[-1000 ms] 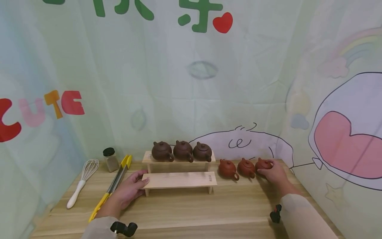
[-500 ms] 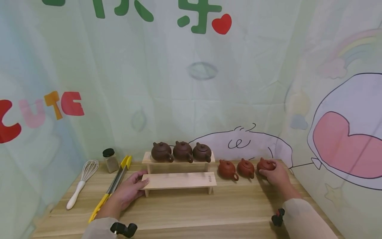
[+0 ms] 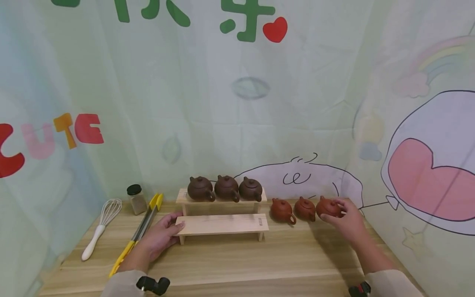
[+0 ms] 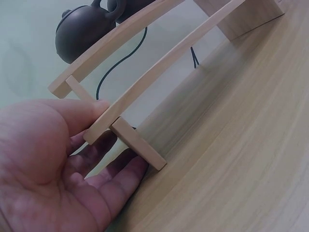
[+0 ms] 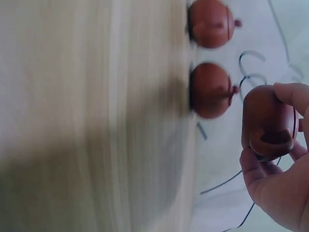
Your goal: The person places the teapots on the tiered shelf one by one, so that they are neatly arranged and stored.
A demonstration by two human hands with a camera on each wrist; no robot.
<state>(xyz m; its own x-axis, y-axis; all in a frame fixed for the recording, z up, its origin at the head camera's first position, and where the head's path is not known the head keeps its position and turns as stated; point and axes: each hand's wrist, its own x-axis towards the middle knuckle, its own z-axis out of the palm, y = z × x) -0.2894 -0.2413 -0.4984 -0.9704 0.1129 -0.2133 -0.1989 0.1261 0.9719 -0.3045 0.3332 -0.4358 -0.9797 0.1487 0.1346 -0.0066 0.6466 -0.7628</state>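
Note:
My left hand (image 3: 163,237) grips the left end of the lower board of a two-step wooden display stand (image 3: 222,224). In the left wrist view, the thumb lies on the board (image 4: 159,67) and the fingers are curled beneath it, by the leg. At the right, my right hand (image 3: 346,220) holds a reddish-brown teapot (image 3: 326,207) by its body between thumb and fingers. The right wrist view shows this teapot (image 5: 268,121) raised off the table, its handle towards the camera. Two similar teapots, one middle (image 3: 305,209) and one left (image 3: 283,211), stand beside it on the table.
Three dark brown teapots (image 3: 226,188) stand in a row on the stand's upper step. Left of the stand lie yellow-ended tongs (image 3: 142,227) and a white-handled whisk (image 3: 103,227). A black-lidded jar (image 3: 137,200) stands behind them. A printed cloth hangs behind the wooden table (image 3: 237,264).
My right hand has taken the rightmost reddish teapot up off the table, and its forearm has shifted right and towards me. The left hand stays on the stand.

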